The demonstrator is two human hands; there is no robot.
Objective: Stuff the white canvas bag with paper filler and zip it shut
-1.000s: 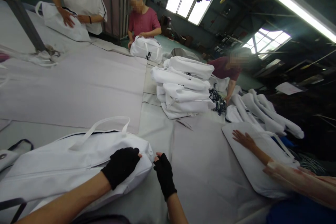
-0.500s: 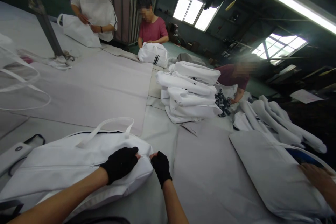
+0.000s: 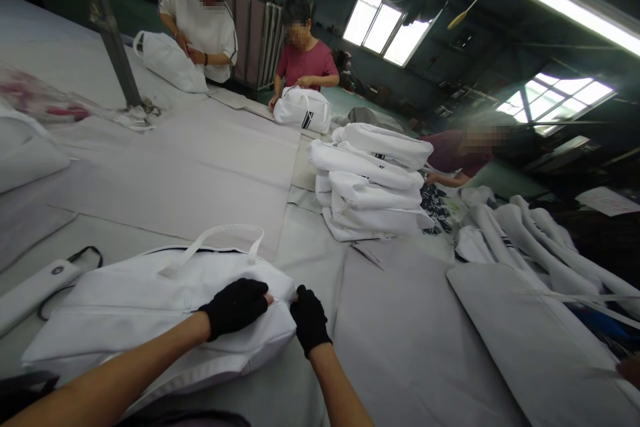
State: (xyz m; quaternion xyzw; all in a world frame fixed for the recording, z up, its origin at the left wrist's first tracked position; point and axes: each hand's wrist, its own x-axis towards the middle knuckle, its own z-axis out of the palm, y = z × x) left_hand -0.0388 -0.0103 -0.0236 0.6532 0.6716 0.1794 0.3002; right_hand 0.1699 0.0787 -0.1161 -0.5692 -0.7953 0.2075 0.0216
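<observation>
A white bag point(image 3: 125, 320) with a looped strap lies on the table in front of me, its dark-edged opening on the far side. My left hand point(image 3: 237, 307), in a black fingerless glove, is closed on the bag near its right end, at the seam. Right beside it, my right hand point(image 3: 310, 320), gloved the same way, has its fingers closed at the bag's right end corner. What exactly its fingertips pinch is hidden.
A stack of white bags point(image 3: 375, 180) stands ahead, with more white bags point(image 3: 530, 240) and a large grey-white panel point(image 3: 540, 340) at right. A white device point(image 3: 35, 290) lies left. A metal post point(image 3: 113, 40) rises at back left. Three people work across the table.
The view has shifted slightly, moving the scene right in the picture. Both my hands stay at the bag's end. At far right the other person's hand has moved mostly out of view.
</observation>
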